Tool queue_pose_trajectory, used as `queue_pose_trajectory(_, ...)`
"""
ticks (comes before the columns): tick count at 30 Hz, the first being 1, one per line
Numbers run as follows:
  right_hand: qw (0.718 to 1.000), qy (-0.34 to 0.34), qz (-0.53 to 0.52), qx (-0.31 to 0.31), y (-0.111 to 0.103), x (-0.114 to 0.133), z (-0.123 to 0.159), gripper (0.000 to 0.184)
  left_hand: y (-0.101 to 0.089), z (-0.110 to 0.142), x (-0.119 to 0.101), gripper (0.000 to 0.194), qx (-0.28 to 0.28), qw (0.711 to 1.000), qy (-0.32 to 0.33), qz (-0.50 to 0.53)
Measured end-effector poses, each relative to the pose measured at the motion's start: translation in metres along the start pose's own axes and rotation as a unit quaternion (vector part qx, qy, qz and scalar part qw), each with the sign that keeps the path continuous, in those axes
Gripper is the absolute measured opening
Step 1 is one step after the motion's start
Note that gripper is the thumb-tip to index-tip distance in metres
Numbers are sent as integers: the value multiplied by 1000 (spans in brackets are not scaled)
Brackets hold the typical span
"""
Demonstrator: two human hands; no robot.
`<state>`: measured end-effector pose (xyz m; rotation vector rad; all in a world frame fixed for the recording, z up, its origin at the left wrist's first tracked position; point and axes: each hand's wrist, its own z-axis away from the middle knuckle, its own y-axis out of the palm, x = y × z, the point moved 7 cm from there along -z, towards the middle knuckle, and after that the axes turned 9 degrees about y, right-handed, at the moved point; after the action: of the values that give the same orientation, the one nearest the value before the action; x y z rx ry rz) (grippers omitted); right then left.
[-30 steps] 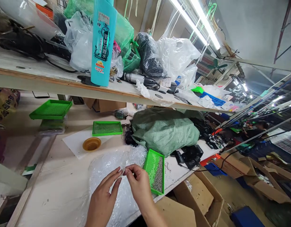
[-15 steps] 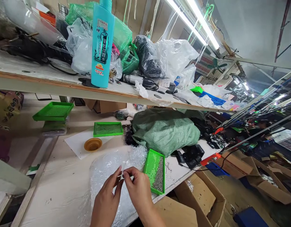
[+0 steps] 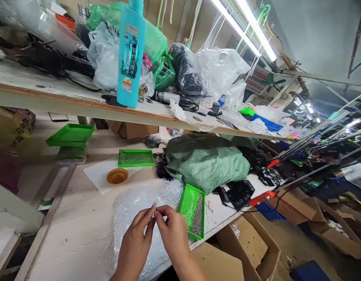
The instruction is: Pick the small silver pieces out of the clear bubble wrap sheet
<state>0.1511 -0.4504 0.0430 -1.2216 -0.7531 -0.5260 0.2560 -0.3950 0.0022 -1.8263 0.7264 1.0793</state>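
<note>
The left hand and the right hand meet over the clear plastic wrap, fingertips drawn narrow and pinched around a small pale piece between them. It is too small to identify, and its long axis cannot be told; neither hand is clearly nearer to it. Just beyond the right hand, and nearer to it than to the left, lies a green tray, its long side running away from the person and small greyish bits heaped along its right side. Past the wrap, on the tabletop, are a brown dish and another green tray, with a green sack behind the first tray. Compared with the frame half a second ago, the left fingertips sit closer to the right ones, the gap between them smaller, while the trays and dish keep their places on the tabletop
</note>
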Motion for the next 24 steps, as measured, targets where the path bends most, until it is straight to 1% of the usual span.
queue_pose_trajectory(5,999,12,31,-7,-4,-3,-1,21,8,1,-10,40,19,999,25,-9)
queue_pose_trajectory(9,999,-10,46,-16,-5,-3,-2,16,8,2,-11,40,18,999,38,-10)
queue_pose_trajectory(11,999,-27,44,-5,-4,-4,-2,14,5,2,-9,38,9,999,39,-3)
queue_pose_trajectory(13,998,-41,30,26,0,-5,-3,12,0,0,-7,35,7,999,33,13)
queue_pose_trajectory(16,995,-49,-25,81,5,-8,-4,11,-6,-5,-9,28,31,998,41,38)
queue_pose_trajectory(20,977,-38,-168,128,10,-17,-8,15,-12,-7,-22,26,74,993,76,52)
queue_pose_trajectory(22,965,-15,-210,156,18,-26,-10,19,-13,-7,-24,28,75,993,69,55)
queue_pose_trajectory(24,958,1,-223,178,26,-34,-11,22,-13,-6,-21,29,60,996,34,59)
